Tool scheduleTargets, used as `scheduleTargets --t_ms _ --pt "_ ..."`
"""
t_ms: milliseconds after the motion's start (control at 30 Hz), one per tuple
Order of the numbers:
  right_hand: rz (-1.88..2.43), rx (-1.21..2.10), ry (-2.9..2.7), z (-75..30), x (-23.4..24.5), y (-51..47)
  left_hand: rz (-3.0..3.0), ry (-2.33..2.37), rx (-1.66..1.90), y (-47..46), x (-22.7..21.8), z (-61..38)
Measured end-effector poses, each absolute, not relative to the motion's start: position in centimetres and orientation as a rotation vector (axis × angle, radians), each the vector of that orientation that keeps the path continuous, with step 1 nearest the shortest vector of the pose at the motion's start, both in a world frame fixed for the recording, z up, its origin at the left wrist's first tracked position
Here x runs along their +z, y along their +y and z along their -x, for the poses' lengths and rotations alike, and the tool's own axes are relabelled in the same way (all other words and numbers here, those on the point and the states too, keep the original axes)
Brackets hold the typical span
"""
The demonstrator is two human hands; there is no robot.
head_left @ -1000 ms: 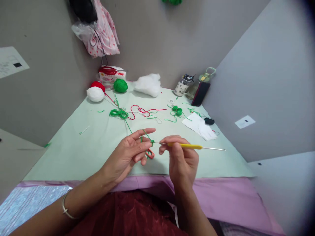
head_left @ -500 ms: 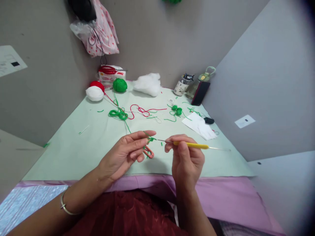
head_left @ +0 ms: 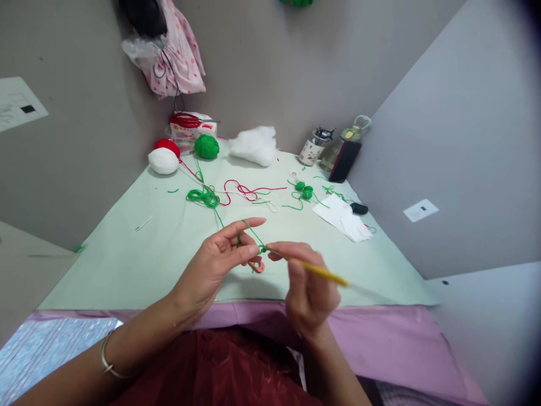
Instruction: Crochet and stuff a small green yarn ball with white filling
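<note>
Between thumb and fingers, my left hand pinches a small piece of green crochet work. Green yarn runs over its raised index finger and down to the piece. An orange stitch marker hangs just below the fingertips. My right hand is closed around a crochet hook with a yellow handle; the hook's tip is at the green piece, partly hidden by the fingers. Behind my left hand lies a loose bundle of green yarn, its strand leading toward that hand.
At the back left are a white yarn ball, a green yarn ball and red scissors on a packet. White stuffing lies at the back. To the right are small green balls, papers, a pen cup and a phone.
My right hand has moved left and tilted the hook's handle end down, its fingertips now close to the green piece. My left index finger has lifted, stretching the yarn.
</note>
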State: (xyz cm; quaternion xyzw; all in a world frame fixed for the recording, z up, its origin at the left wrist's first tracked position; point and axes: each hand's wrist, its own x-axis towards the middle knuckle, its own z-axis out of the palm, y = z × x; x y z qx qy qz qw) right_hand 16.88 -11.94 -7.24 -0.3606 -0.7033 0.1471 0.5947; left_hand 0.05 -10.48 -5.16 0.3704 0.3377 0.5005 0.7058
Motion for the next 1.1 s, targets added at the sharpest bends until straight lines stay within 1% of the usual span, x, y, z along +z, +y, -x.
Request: scheduleTargets --t_ms 67,133,200,333,367,433,567,633,733,800,867,1000,1100 --pt "0.809 0.061 -1.8 -16.7 -7.6 -12.2 -0.765 0.729 1.112 -10.6 -5.3 -0.2" --pt "0.831 0.002 -1.823 -16.6 -7.7 -12.2 -0.667 0.685 1.051 -10.6 -5.5 -0.2" --pt "0.858 0.173 -1.686 -16.5 -7.4 -12.1 -0.59 0.648 0.987 -10.5 -5.7 0.0" --pt "0.756 0.705 -1.339 -16.5 -6.8 -11.4 -0.631 0.648 0.993 -10.3 -5.7 0.1" --pt "0.736 0.778 -1.323 -16.5 -6.7 -11.2 -0.666 0.651 1.006 -10.4 -5.7 0.0" --pt "0.741 0.803 -1.367 -16.3 -6.6 -11.1 -0.747 0.664 1.016 -10.5 -5.7 -0.1" --pt "0.795 0.611 -1.488 -16.0 -6.8 -11.4 -0.875 0.736 1.044 -10.6 -5.7 -0.3" --pt "0.819 0.44 -1.576 -16.0 -7.1 -11.6 -0.867 0.771 1.085 -10.6 -5.8 -0.4" --pt "0.854 0.099 -1.757 -16.0 -7.9 -11.9 -0.768 0.744 1.092 -10.5 -6.0 -0.6" --pt "0.852 0.01 -1.776 -16.2 -8.2 -11.9 -0.672 0.682 1.036 -10.4 -6.1 -0.6" --pt "0.868 0.146 -1.66 -16.5 -8.0 -11.8 -0.595 0.629 0.992 -10.2 -6.1 -0.4" --pt "0.836 0.651 -1.289 -16.9 -7.0 -11.5 -0.55 0.615 1.047 -10.0 -5.8 0.1" --pt "0.758 0.872 -1.215 -16.7 -6.7 -11.2 -0.601 0.629 1.048 -10.1 -5.4 0.1"
